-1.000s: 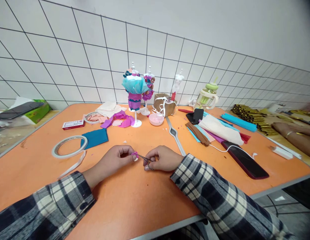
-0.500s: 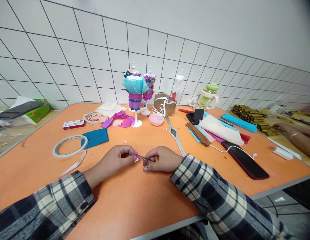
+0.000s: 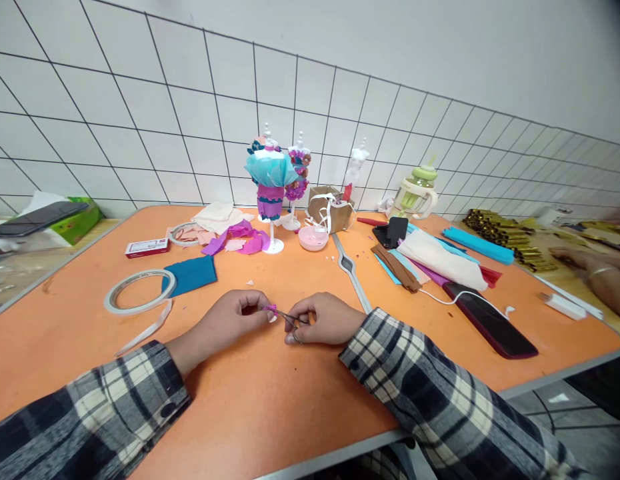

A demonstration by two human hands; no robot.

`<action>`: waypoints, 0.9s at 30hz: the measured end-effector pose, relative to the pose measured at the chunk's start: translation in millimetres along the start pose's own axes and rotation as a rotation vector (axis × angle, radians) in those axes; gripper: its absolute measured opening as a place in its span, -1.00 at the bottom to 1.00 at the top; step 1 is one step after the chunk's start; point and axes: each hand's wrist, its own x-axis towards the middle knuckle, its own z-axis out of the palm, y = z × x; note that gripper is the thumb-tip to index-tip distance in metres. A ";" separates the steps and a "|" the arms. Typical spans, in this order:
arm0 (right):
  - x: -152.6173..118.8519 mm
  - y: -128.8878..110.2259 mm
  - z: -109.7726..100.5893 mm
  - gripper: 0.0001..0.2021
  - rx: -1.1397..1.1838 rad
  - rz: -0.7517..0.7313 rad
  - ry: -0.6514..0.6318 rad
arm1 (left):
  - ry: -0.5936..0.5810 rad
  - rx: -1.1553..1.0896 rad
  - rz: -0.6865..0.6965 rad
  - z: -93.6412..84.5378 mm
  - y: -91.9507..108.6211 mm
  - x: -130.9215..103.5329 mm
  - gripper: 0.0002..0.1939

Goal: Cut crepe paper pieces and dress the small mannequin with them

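Far left of the left hand, a green box (image 3: 81, 223) carries a dark device (image 3: 40, 217). Nearer, left of the same hand: roll of tape (image 3: 111, 298), ring-shaped, against a flat teal sheet (image 3: 196, 274). Beyond the left hand: magenta paper (image 3: 243, 231), crumpled.

Left hand (image 3: 240, 313): fingertips narrow, pinching a small gathered magenta piece (image 3: 271, 308), which sits between the hands. Beyond it stands a dress form (image 3: 271, 170) in ruffled light-blue material over purple.

Beyond the gap between the hands: pink bowl (image 3: 313, 245), shallow and round; contents too small to identify. Right hand (image 3: 330, 319): fingers closed around metal scissors (image 3: 285, 314), tips at the magenta piece.

Beyond the right hand: open brown box (image 3: 341, 220), white strips over its rim, contents unclear. Farther right: clear bottle (image 3: 409, 198), green interior; long brown strip (image 3: 397, 269) beside soft, cream folded material (image 3: 440, 259); dark phone (image 3: 490, 323), with a white cable across it.
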 end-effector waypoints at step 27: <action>1.0 0.8 1.6 -0.69 0.038 -0.014 -0.010 | 0.002 0.027 0.016 0.2 -0.4 -1.5 -0.74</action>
